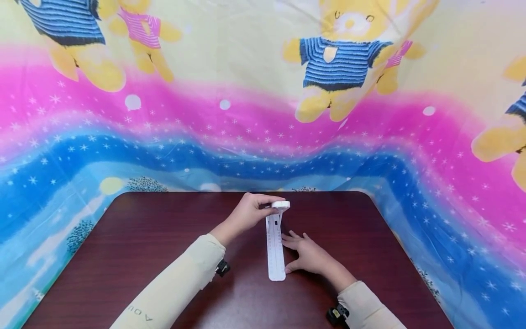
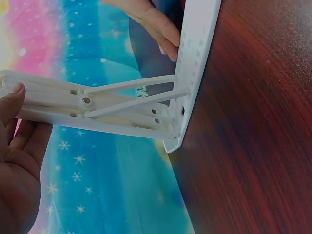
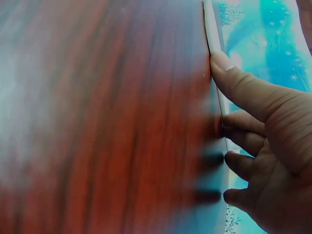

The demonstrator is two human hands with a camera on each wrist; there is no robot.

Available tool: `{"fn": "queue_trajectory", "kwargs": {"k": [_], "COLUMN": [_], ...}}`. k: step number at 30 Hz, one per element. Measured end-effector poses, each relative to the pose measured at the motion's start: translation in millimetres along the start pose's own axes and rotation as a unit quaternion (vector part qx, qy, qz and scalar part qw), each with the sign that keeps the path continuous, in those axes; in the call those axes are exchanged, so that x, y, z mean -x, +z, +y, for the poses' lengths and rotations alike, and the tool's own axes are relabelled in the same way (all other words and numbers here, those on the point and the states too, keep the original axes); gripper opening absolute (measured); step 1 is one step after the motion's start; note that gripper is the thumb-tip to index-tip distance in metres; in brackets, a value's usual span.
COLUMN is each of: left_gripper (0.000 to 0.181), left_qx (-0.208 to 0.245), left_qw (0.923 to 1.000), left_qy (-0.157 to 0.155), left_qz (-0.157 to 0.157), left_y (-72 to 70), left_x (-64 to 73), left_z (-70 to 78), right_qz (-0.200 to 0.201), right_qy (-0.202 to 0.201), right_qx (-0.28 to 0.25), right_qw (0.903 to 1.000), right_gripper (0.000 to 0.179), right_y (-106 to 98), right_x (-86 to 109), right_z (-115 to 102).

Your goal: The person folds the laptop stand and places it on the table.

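Note:
A white folding stand (image 1: 276, 260) has its long flat base lying on the table. From the base's far end an arm (image 2: 53, 92) stands raised, with two thin struts (image 2: 131, 87) joining it to the base in the left wrist view. My left hand (image 1: 245, 214) pinches the upper end of this arm between thumb and fingers. Beside the base's right edge rests my right hand (image 1: 310, 256), fingers spread. In the right wrist view its thumb (image 3: 243, 85) touches the edge of the base.
The dark reddish wooden table (image 1: 156, 237) has rounded far corners. Behind it and along both sides hangs a cloth (image 1: 246, 137) printed with bears and snowflakes. A small black device (image 1: 223, 267) sits at the left wrist, another (image 1: 338, 314) at the right.

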State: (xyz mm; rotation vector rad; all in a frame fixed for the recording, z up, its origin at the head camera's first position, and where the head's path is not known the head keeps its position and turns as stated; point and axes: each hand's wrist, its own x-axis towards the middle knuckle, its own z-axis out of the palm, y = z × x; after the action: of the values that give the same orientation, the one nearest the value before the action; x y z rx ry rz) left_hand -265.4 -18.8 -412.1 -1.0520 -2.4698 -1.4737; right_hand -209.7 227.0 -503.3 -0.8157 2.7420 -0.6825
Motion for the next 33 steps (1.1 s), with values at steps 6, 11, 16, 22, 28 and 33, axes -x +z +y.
{"fn": "queue_trajectory", "kwargs": {"k": [6,11,16,22,28,33], "left_gripper": [0.033,0.028,0.027,0.029,0.028,0.028], "left_qx": [0.037,0.062,0.054,0.045,0.033,0.02], "left_qw": [0.9989,0.9973,0.9978,0.9987,0.9991,0.9993], "left_qy": [-0.028,-0.038,-0.029,-0.021,-0.012,-0.015], "left_qz": [0.002,0.015,0.026,0.013,0.022,0.028], "left_y": [-0.7,0.7,0.3,-2.7,-4.7,-6.4], "left_x": [0.3,0.5,1.2,4.1,8.2,11.5], "left_z": [-6.6,-14.6,-18.5,-17.2,-17.0,-17.5], "right_qz": [0.005,0.017,0.022,0.016,0.012,0.007], "right_qy": [0.026,0.037,0.035,0.026,0.025,0.024], "right_qx": [0.004,0.0,-0.004,-0.008,0.004,0.001], "right_qw": [0.9996,0.9992,0.9991,0.9995,0.9996,0.9997], "right_gripper": [0.088,0.089,0.089,0.088,0.09,0.09], "right_y": [4.4,7.4,7.5,7.2,7.7,6.2], "right_x": [-4.4,-8.2,-9.3,-9.8,-12.5,-15.1], "right_z": [-5.2,-7.6,-10.2,-11.0,-11.4,-14.2]}}
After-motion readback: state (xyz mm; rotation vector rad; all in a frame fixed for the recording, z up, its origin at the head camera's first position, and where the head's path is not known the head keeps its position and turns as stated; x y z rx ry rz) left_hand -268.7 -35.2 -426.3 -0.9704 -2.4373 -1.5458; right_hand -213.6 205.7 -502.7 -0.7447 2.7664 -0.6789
